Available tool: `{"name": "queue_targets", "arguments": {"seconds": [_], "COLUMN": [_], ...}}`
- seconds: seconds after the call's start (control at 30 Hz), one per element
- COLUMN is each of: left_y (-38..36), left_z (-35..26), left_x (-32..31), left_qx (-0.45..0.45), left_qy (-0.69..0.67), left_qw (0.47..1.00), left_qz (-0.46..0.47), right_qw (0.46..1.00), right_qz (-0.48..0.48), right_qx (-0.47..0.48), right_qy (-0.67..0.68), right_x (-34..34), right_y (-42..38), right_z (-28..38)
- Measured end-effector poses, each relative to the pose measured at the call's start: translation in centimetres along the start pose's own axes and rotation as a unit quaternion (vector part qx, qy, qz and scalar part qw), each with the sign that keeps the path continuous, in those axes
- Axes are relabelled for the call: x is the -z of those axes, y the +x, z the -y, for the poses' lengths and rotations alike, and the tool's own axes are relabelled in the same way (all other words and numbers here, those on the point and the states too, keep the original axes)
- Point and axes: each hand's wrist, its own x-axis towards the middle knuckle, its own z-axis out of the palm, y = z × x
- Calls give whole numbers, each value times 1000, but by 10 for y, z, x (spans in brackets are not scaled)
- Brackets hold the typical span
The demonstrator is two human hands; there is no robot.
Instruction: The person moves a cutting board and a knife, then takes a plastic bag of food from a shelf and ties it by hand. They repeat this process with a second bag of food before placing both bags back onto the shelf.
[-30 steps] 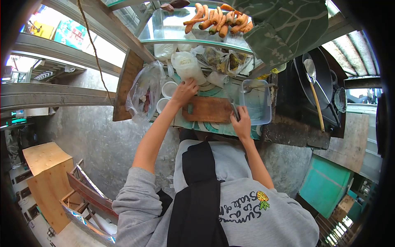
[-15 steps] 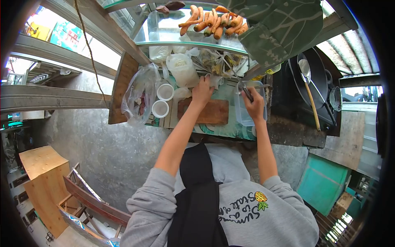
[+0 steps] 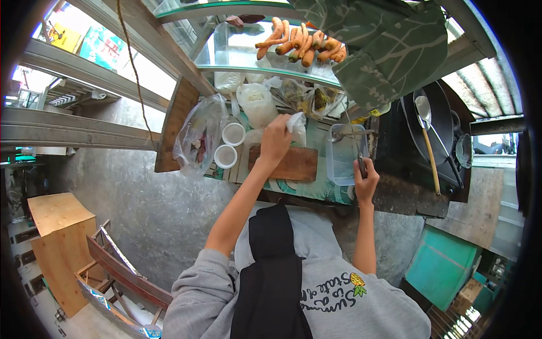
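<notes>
Street food stall kitchen: glass shelf of carrots (image 3: 302,42), wok (image 3: 432,116), cutting board (image 3: 296,164), bagged ingredients (image 3: 257,101).

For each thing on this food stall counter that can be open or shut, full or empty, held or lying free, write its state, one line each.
left hand: closed on a small plastic bag, lifted over the cutting board.
right hand: gripping a knife, blade over the clear tub.
cutting board: bare.
clear tub: open, no lid.
two white cups: upright, open.
carrots: piled, whole, on the glass shelf.
</notes>
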Motion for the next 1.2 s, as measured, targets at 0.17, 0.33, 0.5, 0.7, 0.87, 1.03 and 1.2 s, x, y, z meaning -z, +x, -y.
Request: {"name": "queue_targets", "arguments": {"seconds": [0.17,0.33,0.5,0.7,0.87,1.03,1.2], "left_y": [27,98,154,132,75,96,119], "left_z": [-42,-30,35,-13,-26,3,10], "left_x": [98,146,118,84,-1,-75,-71], "left_qx": [166,136,191,174,24,-150,-4], "left_qy": [-276,-347,-369,-276,-84,208,157], "left_qw": [940,895,879,875,994,964,984], "left_qz": [-115,-244,-235,-357,-64,-70,87], "right_qw": [1000,1000,999,999,998,998,996], "right_qz": [-5,10,25,20,16,-42,-35], "right_qx": [11,24,32,18,-26,0,-50], "right_qy": [6,-9,-34,-36,-58,-48,-58], "right_x": [3,0,-5,1,13,26,39], "right_y": [-3,-5,-10,-20,-25,-35,-49], "right_z": [8,13,18,12,3,3,-2]}}
